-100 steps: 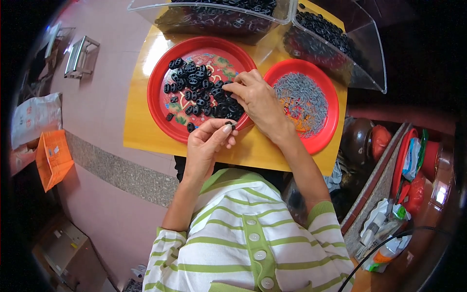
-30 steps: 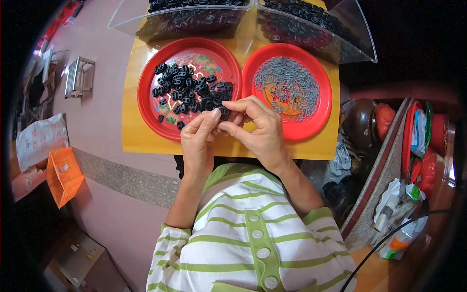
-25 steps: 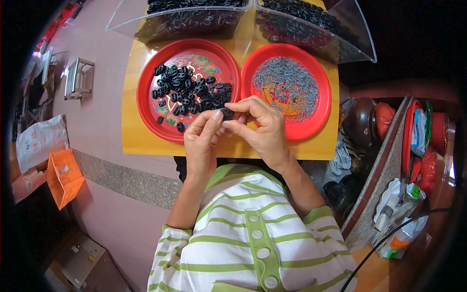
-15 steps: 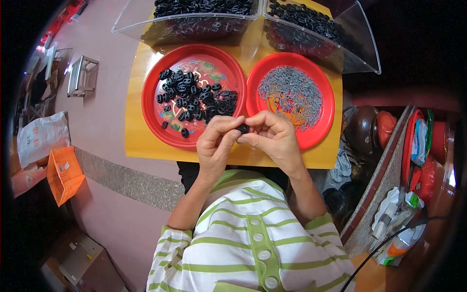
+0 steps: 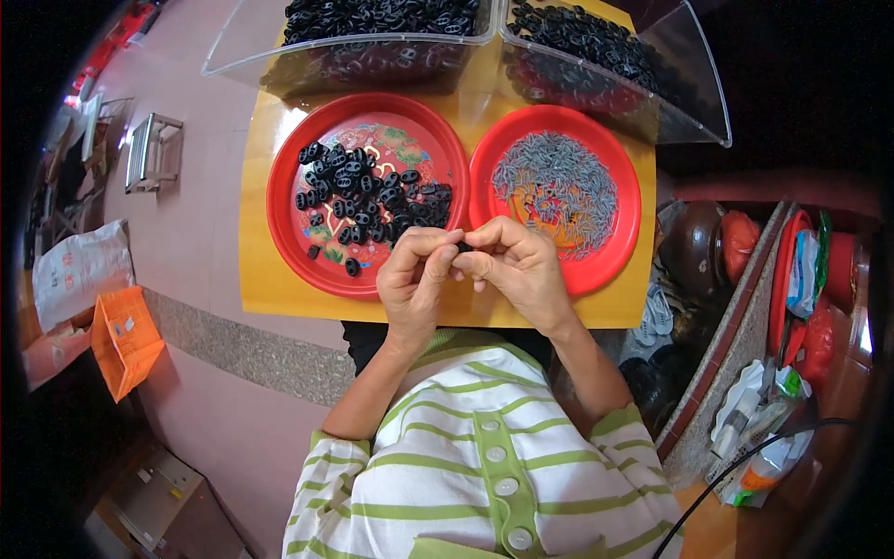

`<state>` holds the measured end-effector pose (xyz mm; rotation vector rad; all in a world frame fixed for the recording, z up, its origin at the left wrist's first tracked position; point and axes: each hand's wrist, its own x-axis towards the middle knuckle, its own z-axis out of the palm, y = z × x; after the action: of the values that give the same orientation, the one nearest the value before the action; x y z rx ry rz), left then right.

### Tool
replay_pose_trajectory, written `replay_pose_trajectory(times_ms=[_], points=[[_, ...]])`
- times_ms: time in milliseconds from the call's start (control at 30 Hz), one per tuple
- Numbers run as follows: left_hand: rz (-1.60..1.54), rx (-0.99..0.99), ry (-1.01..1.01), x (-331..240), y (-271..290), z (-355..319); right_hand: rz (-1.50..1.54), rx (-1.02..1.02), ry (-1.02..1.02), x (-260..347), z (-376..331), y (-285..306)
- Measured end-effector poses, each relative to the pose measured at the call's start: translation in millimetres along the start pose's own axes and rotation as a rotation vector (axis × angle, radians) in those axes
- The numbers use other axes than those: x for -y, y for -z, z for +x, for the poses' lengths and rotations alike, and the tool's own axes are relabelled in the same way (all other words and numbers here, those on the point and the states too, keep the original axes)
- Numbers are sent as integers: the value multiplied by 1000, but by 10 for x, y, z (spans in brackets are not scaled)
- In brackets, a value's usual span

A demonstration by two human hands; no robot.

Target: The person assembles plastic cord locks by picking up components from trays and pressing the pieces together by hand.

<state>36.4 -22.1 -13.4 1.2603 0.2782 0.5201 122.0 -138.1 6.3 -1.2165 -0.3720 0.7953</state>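
Observation:
Above the near rims of two red trays, my left hand (image 5: 415, 279) and my right hand (image 5: 518, 270) meet with fingertips pinched around one small black plastic piece (image 5: 463, 247). Most of that piece is covered by my fingers. On the left red tray (image 5: 289, 252) lies a pile of small black oval pieces with two holes (image 5: 349, 177), heaped toward the tray's right side. The right red tray (image 5: 629, 200) bears many small grey metal pins or screws (image 5: 559, 182); their exact kind is too small to tell.
Two clear plastic bins, a left one (image 5: 372, 39) and a right one (image 5: 633, 88), stand at the far edge, filled with black pieces. Everything rests on a yellow table top (image 5: 256, 270). A metal stool (image 5: 152, 154) and an orange bag (image 5: 126, 340) are on the left; jars and bags crowd the right.
My fingers have closed further over the black piece, so less of it shows. The trays and bins appear slightly shifted in the picture; their contents look the same.

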Motion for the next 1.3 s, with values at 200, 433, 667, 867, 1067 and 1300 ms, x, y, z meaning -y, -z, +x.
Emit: replay_pose_trajectory(times_ms=[200,433,667,867,1067,1300], points=[[26,-107,25,-140,14,249,-510,-127,323,335,255,127],[1107,204,-353,-155,358,710,-1187,-578,814,1294,771,729],[1198,219,-352,-67,294,756,-979,-427,632,886,407,636],[1195,248,-385,-33,268,800,-1153,-125,389,177,274,551],[891,125,-238,-174,188,614,-1331,-100,442,63,253,562],[-477,45,527,-204,152,242,-1445,-89,451,95,278,514]])
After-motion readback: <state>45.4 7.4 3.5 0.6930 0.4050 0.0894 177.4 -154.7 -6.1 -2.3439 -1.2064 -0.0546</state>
